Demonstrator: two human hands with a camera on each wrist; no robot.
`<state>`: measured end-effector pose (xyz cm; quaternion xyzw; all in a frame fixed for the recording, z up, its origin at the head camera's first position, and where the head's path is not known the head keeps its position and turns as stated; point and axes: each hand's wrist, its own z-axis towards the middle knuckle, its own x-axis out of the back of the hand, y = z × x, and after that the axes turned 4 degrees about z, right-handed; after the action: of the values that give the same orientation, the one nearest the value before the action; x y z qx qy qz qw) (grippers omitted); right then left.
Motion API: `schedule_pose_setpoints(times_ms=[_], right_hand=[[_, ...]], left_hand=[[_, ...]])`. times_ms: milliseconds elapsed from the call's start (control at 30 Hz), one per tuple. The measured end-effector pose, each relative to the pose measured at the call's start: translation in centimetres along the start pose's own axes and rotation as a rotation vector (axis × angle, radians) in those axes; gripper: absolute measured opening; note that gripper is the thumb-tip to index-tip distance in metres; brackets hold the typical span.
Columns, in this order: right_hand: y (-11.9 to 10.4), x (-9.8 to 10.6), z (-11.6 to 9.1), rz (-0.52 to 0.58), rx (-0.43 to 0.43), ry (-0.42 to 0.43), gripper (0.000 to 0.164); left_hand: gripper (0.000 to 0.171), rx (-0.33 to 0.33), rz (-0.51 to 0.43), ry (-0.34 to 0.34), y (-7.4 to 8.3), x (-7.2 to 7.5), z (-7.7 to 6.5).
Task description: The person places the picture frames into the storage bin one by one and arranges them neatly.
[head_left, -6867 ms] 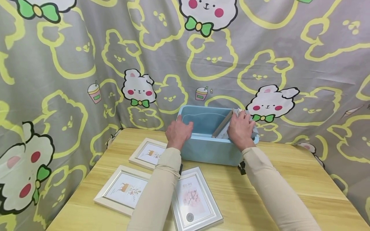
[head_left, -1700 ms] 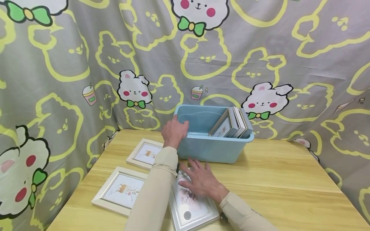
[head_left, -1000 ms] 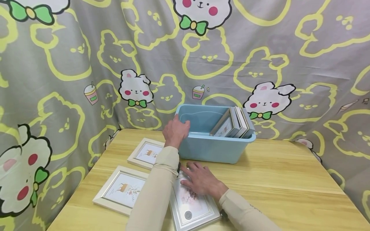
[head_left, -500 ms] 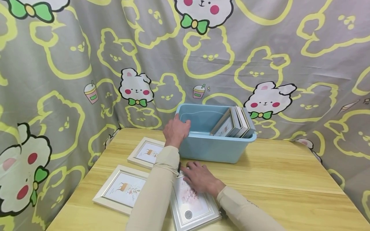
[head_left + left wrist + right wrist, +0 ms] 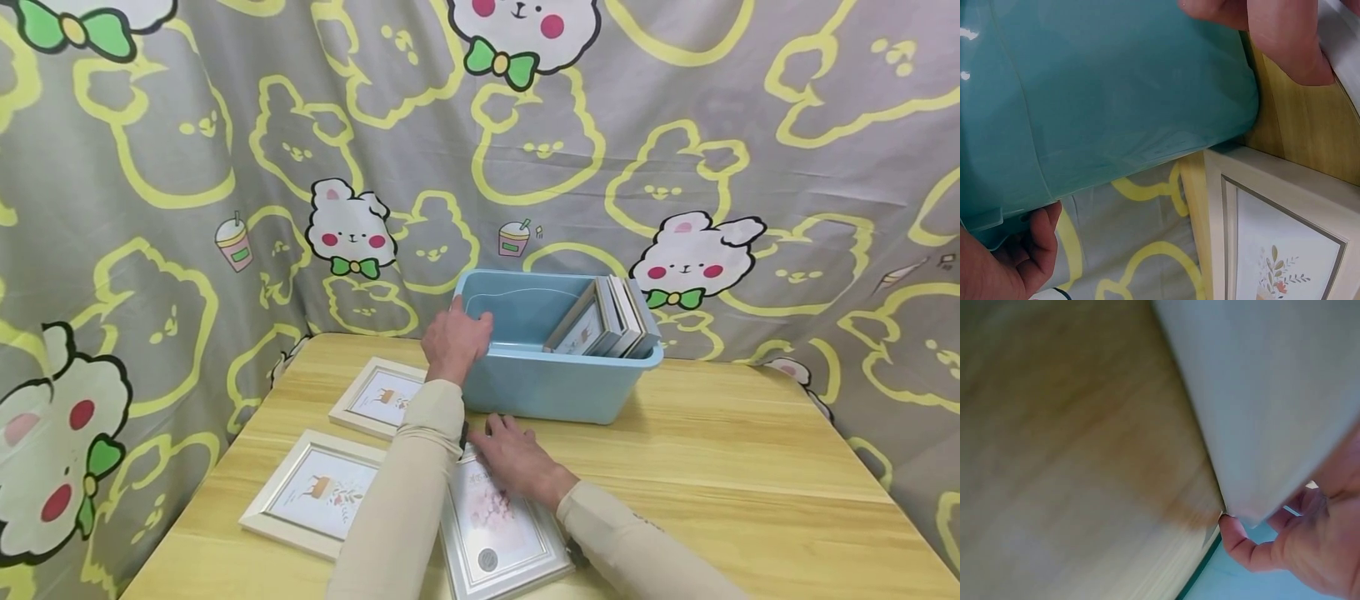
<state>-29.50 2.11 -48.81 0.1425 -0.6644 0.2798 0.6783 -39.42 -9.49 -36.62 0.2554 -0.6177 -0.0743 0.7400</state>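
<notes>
My left hand (image 5: 455,340) grips the left rim of a light blue plastic bin (image 5: 551,385); in the left wrist view its fingers (image 5: 1041,250) curl round that rim. Below the bin, a silver picture frame (image 5: 517,575) with a pink flower print lies flat on the table. My right hand (image 5: 517,458) reaches over its far end. The right wrist view shows a finger (image 5: 1244,547) bent at the corner of this frame, and the left wrist view has fingers (image 5: 1288,44) hooked on its edge. My left sleeve covers part of its left side.
Several picture frames (image 5: 603,325) lean at the right end inside the bin. Two cream frames with plant prints, a nearer one (image 5: 281,525) and a farther one (image 5: 348,414), lie left of my left arm. A patterned curtain (image 5: 420,158) hangs behind the wooden table (image 5: 720,467).
My right hand has left the frames in the bin and come down to the silver frame, then crept to its far edge, fingers bending over it. My left hand stays on the rim.
</notes>
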Motion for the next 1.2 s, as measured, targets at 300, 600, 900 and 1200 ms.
schedule_pose_setpoints(times_ms=[300,600,900,1200], right_hand=[[-0.1,0.2,-0.3,-0.053,-0.004,0.002,0.033],[-0.1,0.6,-0.5,-0.056,-0.005,0.027,0.026],[0.9,1.4,-1.0,0.049,-0.028,-0.020,0.030],[2.5,2.2,-1.4,0.140,0.085,-0.037,0.033]], left_hand=[[0.072,-0.001,0.003,0.002,0.2,0.1,-0.1],[0.072,-0.002,0.000,-0.001,0.2,0.1,-0.1],[0.072,-0.001,-0.010,0.000,0.3,0.2,-0.2],[0.071,0.000,-0.011,0.000,0.0,0.0,0.0]])
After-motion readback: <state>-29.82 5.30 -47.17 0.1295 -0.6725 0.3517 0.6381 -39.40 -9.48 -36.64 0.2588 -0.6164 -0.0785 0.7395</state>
